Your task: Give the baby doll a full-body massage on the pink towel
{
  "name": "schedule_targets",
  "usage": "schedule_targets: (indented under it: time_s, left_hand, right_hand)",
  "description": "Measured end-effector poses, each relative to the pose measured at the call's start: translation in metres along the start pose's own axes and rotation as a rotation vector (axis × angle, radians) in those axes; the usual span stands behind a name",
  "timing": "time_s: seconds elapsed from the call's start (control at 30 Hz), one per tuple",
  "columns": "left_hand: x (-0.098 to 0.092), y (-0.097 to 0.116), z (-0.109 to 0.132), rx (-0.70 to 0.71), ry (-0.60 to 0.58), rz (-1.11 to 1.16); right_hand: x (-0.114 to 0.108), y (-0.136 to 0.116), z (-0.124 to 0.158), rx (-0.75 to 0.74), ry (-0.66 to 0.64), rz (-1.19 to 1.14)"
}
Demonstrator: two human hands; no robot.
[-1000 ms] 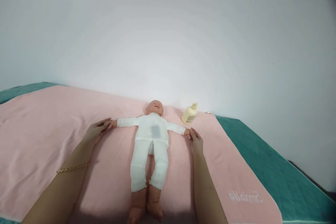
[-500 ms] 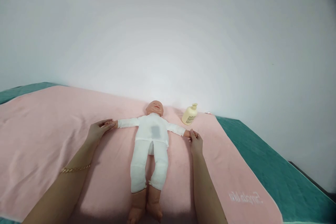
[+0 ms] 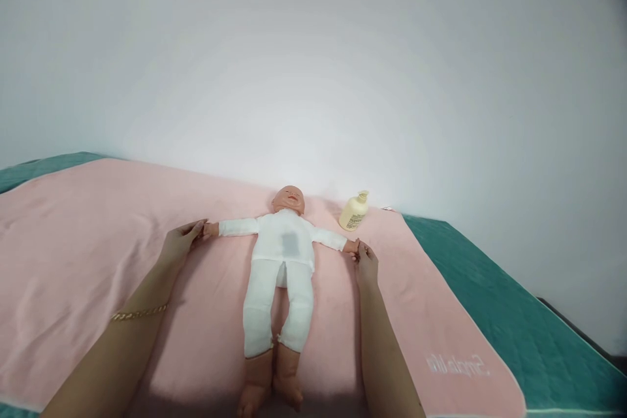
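Observation:
A baby doll (image 3: 283,241) with a white cloth body and plastic head, hands and feet lies on its back, arms stretched out sideways. A grey patch marks its belly. My left hand (image 3: 180,241) pinches the doll's hand at the left, fingers closed around its tip. At the other side my right hand (image 3: 367,261) grips the doll's other hand between thumb and fingers. Both doll arms rest low, close to the blanket. A gold chain bracelet (image 3: 140,313) circles my left wrist.
Under the doll spreads a pink blanket (image 3: 411,320) with white lettering, over a green quilted cover (image 3: 490,300). A pale yellow pump bottle (image 3: 353,212) stands just beyond my right hand. Behind rises a plain white wall (image 3: 313,78).
My left fingers have drawn in slightly at the tip of the doll's hand, showing more of it. My right hand keeps its hold, and the doll lies almost as before.

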State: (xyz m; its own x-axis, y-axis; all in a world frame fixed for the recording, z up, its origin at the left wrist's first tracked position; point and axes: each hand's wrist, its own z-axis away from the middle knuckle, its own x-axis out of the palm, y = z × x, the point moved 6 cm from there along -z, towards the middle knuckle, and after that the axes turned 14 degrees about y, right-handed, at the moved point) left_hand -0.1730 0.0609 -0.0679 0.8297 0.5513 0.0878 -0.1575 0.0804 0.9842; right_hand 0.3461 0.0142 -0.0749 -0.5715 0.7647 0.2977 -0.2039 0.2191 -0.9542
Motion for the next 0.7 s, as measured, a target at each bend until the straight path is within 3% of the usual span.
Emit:
schedule_targets:
  time_s: [0.27, 0.7]
  left_hand:
    - [0.0012, -0.0057, -0.0037, -0.047, -0.083, 0.109]
    - [-0.0014, -0.0066, -0.0043, 0.021, -0.032, 0.003]
  right_hand:
    - [0.0041, -0.0009, 0.0004, 0.021, -0.067, -0.023]
    - [0.0017, -0.0056, 0.0059, -0.019, -0.041, 0.054]
